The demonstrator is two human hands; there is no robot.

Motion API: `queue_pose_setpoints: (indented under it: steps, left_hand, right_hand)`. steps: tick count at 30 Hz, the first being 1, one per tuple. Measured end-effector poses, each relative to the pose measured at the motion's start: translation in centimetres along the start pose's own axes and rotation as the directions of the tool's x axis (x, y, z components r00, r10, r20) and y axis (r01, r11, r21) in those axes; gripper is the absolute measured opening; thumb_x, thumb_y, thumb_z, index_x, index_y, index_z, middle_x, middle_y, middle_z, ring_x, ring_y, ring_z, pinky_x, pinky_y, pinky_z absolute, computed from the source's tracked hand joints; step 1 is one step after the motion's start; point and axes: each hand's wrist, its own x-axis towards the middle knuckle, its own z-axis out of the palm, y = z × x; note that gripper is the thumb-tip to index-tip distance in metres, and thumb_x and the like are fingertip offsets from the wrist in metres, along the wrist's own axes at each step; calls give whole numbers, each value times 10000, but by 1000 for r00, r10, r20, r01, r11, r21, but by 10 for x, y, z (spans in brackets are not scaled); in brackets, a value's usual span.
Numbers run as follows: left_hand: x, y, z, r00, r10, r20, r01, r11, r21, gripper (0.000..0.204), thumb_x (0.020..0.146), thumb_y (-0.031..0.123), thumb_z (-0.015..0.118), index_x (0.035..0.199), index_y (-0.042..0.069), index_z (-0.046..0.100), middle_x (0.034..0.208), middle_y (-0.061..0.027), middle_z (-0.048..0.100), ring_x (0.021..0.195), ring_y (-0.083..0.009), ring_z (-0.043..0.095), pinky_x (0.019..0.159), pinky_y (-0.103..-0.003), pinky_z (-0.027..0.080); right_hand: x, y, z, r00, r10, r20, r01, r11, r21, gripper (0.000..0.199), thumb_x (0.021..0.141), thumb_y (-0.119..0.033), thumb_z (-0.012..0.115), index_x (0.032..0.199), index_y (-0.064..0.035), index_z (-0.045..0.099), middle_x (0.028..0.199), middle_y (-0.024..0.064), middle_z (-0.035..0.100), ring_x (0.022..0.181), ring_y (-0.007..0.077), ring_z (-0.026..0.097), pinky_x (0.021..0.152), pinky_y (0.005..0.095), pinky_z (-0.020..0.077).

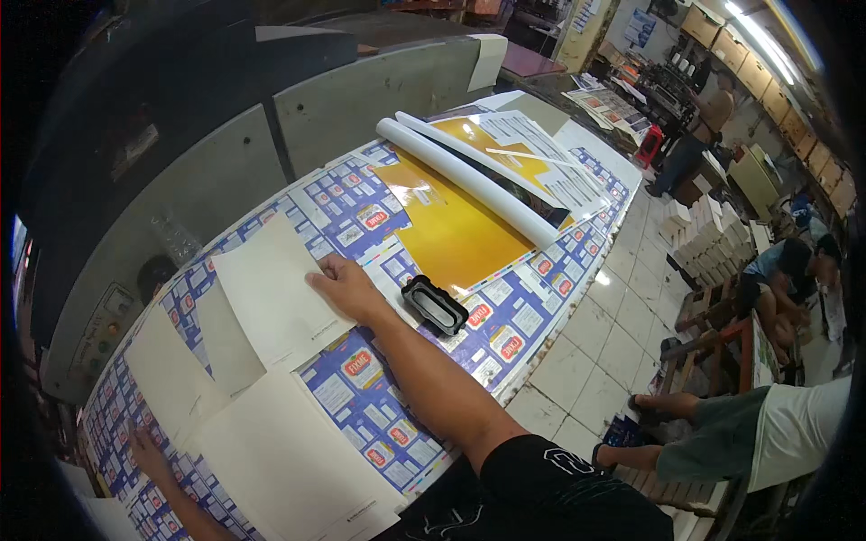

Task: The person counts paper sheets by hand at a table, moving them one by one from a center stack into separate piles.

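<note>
My right hand (pixel 350 288) is closed on the right edge of a white paper sheet (pixel 275 288), with its thumb lying on top. Farther left and nearer to me, my left hand (pixel 152 458) has its fingers stretched out beside a cream paper sheet (pixel 171 374). A third pale sheet (pixel 298 460), with a small printed line near its edge, lies close to my body. These sheets partly overlap on a table covered with blue printed label sheets (pixel 424 433). To the right of my right hand is a black-rimmed oblong box or tray (pixel 434 307).
Behind the black tray lie a yellow printed sheet (pixel 442 225) and a rolled white sheet (pixel 469 180). A grey machine (pixel 189 216) borders the table's far left. On the tiled floor (pixel 577 370) to the right are stacked paper blocks (pixel 713 234) and several people.
</note>
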Motion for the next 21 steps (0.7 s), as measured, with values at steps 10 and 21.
queue_pose_setpoints:
  steps: [10, 21]
  left_hand:
    - [-8, 19, 7, 1000, -5, 7, 5, 1000, 16, 513, 1020, 326, 487, 1429, 19, 443, 1192, -188, 628, 1070, -226, 597, 934, -305, 438]
    - [-9, 32, 8, 997, -58, 50, 54, 996, 75, 496, 1005, 293, 518, 1427, 37, 461, 1161, -164, 636, 1028, -209, 582, 920, -306, 431]
  right_hand:
    - [-1, -2, 0, 999, 24, 31, -26, 998, 65, 316, 888, -240, 667, 1059, 23, 635, 819, 58, 652, 724, 118, 585, 673, 273, 469]
    - [1, 4, -1, 1000, 19, 16, -20, 999, 44, 315, 891, -231, 667, 1069, 26, 626, 818, 57, 652, 721, 116, 587, 664, 270, 467]
